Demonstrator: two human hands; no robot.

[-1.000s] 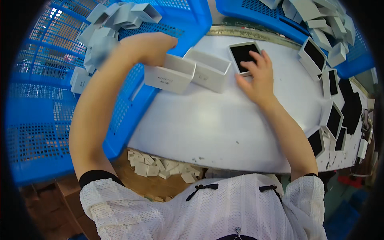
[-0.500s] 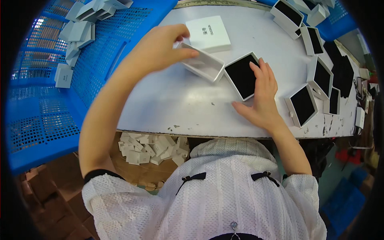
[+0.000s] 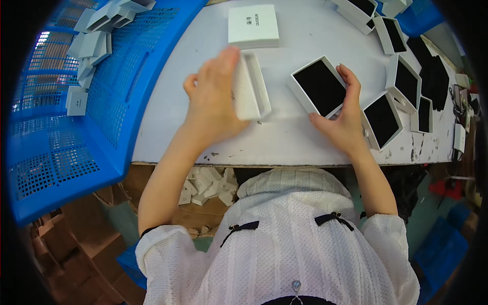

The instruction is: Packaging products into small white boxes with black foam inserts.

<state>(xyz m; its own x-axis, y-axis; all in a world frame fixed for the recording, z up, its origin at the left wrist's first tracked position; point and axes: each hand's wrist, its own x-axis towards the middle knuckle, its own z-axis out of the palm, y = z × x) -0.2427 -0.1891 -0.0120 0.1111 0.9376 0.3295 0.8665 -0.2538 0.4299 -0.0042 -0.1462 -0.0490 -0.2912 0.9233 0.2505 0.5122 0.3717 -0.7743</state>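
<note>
My left hand [image 3: 213, 96], slightly blurred, grips a white box lid [image 3: 247, 91], tilted on its side with its hollow facing right. In my right hand [image 3: 340, 112] is a white box base [image 3: 317, 87] lined with a black insert; thumb and fingers hold its right side. A gap of table separates lid and base. Beyond the lid lies a closed white box [image 3: 252, 25] with dark print on top.
More open white boxes with black inserts [image 3: 381, 122] stand along the right, beside black pads [image 3: 432, 76]. A blue plastic crate [image 3: 122, 96] holding white boxes [image 3: 91, 46] stands at left. Below the table edge, a carton contains many white pieces [image 3: 211, 185].
My left hand has come nearer and turned the lid from lying tilted to standing on its side. The base in my right hand has shifted slightly right and away from the lid.
</note>
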